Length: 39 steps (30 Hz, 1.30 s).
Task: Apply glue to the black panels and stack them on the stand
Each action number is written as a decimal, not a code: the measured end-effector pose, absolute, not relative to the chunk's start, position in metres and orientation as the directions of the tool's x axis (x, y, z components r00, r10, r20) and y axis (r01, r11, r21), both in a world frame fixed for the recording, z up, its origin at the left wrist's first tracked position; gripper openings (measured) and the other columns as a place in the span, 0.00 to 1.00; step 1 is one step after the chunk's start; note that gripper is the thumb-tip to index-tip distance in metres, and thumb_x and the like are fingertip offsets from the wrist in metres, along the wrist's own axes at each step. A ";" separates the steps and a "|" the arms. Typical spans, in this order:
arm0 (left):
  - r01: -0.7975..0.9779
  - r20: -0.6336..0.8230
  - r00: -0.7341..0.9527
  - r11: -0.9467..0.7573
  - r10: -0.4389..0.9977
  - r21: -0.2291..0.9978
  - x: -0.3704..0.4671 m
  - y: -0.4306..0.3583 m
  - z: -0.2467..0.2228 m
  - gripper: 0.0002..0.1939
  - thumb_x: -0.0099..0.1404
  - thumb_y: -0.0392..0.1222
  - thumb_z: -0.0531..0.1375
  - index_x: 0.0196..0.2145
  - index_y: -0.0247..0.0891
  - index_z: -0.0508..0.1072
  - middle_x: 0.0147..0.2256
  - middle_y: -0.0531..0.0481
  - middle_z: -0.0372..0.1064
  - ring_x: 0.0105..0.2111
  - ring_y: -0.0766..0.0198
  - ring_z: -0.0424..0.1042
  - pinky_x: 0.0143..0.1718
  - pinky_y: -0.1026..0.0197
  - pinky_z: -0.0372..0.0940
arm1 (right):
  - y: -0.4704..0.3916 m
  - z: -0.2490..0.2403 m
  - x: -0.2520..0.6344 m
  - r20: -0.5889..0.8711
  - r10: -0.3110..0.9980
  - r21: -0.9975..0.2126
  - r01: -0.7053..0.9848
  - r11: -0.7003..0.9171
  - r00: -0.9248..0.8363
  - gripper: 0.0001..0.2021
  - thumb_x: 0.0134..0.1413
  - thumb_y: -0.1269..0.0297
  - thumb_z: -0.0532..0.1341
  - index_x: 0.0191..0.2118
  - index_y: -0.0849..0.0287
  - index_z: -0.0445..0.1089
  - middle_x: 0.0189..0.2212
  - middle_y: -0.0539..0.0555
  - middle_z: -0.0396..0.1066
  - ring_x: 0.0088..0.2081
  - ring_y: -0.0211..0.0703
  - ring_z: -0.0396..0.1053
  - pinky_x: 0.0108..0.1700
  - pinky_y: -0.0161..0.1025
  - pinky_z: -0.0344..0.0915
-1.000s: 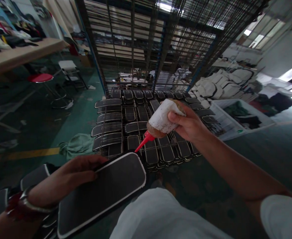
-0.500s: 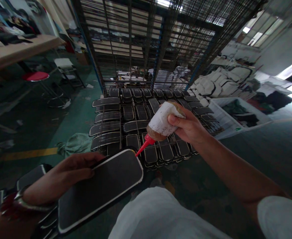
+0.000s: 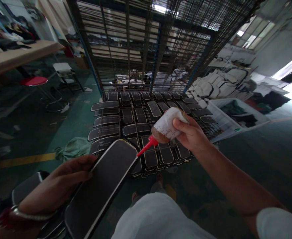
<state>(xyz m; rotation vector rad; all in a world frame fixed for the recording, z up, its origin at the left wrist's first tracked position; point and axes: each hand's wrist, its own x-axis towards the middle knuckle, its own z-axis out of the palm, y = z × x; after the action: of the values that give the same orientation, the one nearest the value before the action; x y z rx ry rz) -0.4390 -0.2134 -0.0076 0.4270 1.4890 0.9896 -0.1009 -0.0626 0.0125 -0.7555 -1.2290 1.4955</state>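
Before the tall wire rack and its spread of drying black panels, we are propping one long black panel with our left hand, fingers curled over its edge, tilting it toward the glue bottle. Our right hand is wrapping its fingers round the bottle, its red nozzle touching the panel's far rim.

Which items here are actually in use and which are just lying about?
In use:
- left hand holding the dark panel
- right hand holding the squeeze bottle, red nozzle at the panel's edge
- panels laid on the wire rack

Lying about:
- red stool
- green cloth
- white bin
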 end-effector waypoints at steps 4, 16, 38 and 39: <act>-0.338 -0.621 -0.196 0.542 0.759 0.769 -0.434 -0.213 -0.012 0.27 0.26 0.31 0.81 0.29 0.43 0.84 0.32 0.41 0.85 0.24 0.45 0.82 0.21 0.53 0.79 | -0.061 0.006 -0.106 0.108 0.974 -0.936 -0.350 0.032 -0.199 0.20 0.44 0.49 0.81 0.38 0.52 0.78 0.30 0.48 0.73 0.28 0.42 0.71 0.24 0.37 0.71; -0.354 -0.591 -0.070 0.534 0.803 0.768 -0.434 -0.211 -0.031 0.29 0.36 0.34 0.82 0.38 0.40 0.83 0.37 0.41 0.86 0.29 0.47 0.84 0.27 0.52 0.81 | -0.074 -0.007 -0.113 0.057 0.986 -0.937 -0.350 -0.002 -0.157 0.20 0.44 0.49 0.81 0.37 0.53 0.77 0.28 0.48 0.73 0.26 0.41 0.71 0.21 0.35 0.70; -0.417 -0.546 -0.126 0.455 0.828 0.787 -0.428 -0.200 -0.042 0.21 0.46 0.27 0.73 0.39 0.34 0.79 0.31 0.44 0.82 0.25 0.54 0.82 0.26 0.56 0.79 | -0.133 -0.033 -0.118 0.058 0.965 -0.972 -0.234 -0.004 -0.257 0.21 0.49 0.50 0.79 0.48 0.48 0.80 0.38 0.49 0.74 0.38 0.45 0.70 0.40 0.40 0.68; -0.420 -0.543 -0.130 0.450 0.830 0.788 -0.428 -0.200 -0.043 0.20 0.46 0.26 0.73 0.39 0.34 0.79 0.30 0.44 0.82 0.25 0.54 0.82 0.26 0.56 0.79 | -0.136 -0.035 -0.117 0.062 0.963 -0.974 -0.227 0.001 -0.264 0.22 0.49 0.51 0.79 0.49 0.47 0.80 0.39 0.49 0.75 0.39 0.46 0.70 0.41 0.41 0.69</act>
<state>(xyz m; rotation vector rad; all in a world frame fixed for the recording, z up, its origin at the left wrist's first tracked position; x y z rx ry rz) -0.4282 -0.2003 -0.0425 0.4120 1.2981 1.1257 -0.1174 -0.1359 -0.0354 -0.8736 -1.2427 1.4789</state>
